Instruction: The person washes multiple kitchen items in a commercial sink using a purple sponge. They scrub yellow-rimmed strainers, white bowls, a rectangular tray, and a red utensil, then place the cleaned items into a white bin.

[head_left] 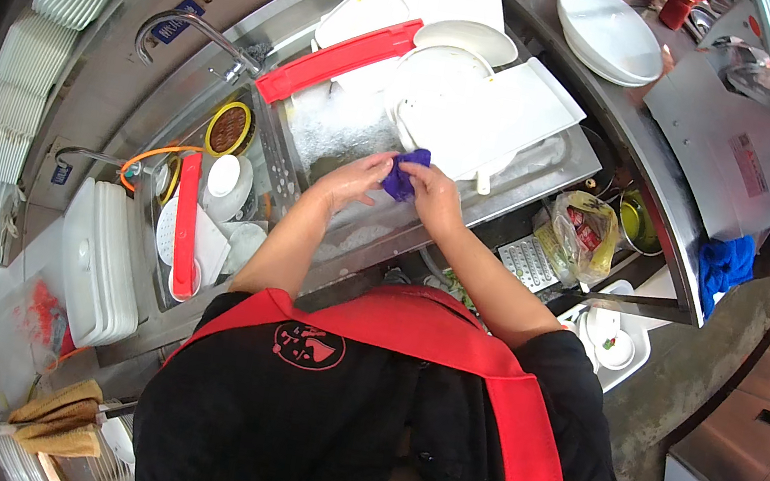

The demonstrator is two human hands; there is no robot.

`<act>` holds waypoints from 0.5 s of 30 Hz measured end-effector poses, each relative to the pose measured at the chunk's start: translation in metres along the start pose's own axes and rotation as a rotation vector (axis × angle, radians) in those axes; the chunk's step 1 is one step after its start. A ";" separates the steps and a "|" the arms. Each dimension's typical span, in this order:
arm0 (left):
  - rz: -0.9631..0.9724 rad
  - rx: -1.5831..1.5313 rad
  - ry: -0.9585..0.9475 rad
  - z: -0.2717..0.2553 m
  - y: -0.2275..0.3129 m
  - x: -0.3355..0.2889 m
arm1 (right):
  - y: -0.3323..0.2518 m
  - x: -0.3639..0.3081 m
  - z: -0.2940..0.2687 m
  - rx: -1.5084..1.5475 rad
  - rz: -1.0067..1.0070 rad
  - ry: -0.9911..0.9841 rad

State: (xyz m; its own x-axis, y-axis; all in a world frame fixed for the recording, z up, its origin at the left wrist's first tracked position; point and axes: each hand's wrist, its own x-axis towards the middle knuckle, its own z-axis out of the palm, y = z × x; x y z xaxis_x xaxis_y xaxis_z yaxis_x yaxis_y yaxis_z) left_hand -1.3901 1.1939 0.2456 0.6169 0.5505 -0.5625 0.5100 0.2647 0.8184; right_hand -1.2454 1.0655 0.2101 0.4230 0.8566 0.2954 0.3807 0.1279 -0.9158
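Over the front edge of the soapy sink, I hold a crumpled purple cloth between my two hands. My left hand grips its left side, fingers bent against it. From the other side, my right hand pinches the cloth. Just beyond my hands is a pile of white plates and a flat white rectangular tray, partly over the sink. A red strip spans the sink behind the foam.
A curved tap rises at the sink's left. The left basin holds white dishes, another red strip and a yellow-rimmed round brown thing. White trays lean left of it. Large white bowls sit on the right counter.
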 end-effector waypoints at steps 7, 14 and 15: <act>0.516 -0.043 0.352 0.077 0.016 0.000 | -0.002 -0.005 -0.060 0.274 0.168 -0.070; 0.554 -0.212 0.251 0.125 0.073 0.033 | 0.019 -0.073 -0.147 -0.107 0.246 0.054; 0.433 -0.081 0.227 0.129 0.072 0.035 | 0.031 -0.098 -0.162 -0.090 0.291 0.053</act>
State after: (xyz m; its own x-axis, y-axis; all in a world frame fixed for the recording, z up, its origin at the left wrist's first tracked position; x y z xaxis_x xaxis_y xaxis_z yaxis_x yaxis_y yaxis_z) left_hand -1.2540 1.1301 0.2698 0.6110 0.7797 -0.1369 0.1819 0.0299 0.9829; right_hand -1.1415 0.9047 0.1972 0.5661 0.8234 0.0398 0.3078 -0.1663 -0.9368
